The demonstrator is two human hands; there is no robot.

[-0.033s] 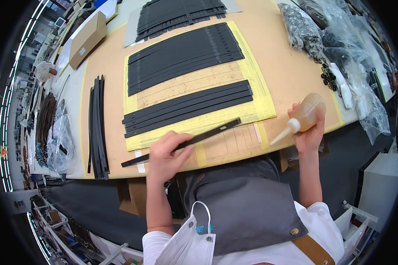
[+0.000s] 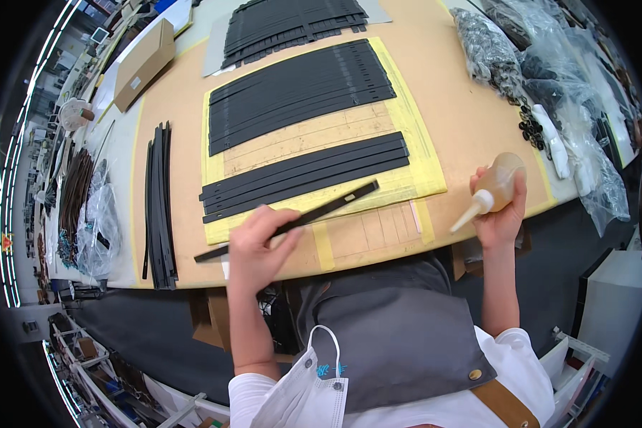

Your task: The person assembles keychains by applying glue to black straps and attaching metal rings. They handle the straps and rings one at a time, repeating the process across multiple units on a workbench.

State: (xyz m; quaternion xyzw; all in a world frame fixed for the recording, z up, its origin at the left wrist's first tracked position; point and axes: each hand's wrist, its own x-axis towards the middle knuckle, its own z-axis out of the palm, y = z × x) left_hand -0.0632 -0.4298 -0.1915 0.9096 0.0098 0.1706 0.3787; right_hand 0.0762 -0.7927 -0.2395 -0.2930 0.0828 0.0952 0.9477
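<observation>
- My left hand (image 2: 255, 246) pinched one long black strip (image 2: 314, 214) near its middle, fingers closed around it.
- The strip lay slanted across the near edge of the brown table (image 2: 456, 114), over the yellow sheet (image 2: 414, 135).
- My right hand (image 2: 503, 210) was wrapped tight around a small squeeze bottle (image 2: 493, 187) with a white tip. The tip pointed down and to the left, and the bottle was held up off the table.
- More black strips (image 2: 303, 175) lay side by side on the yellow sheet, just past the one I held.
- A bundle of black strips (image 2: 158, 203) lay to my left.
- Clear bags of dark parts (image 2: 542, 78) sat to my right.
</observation>
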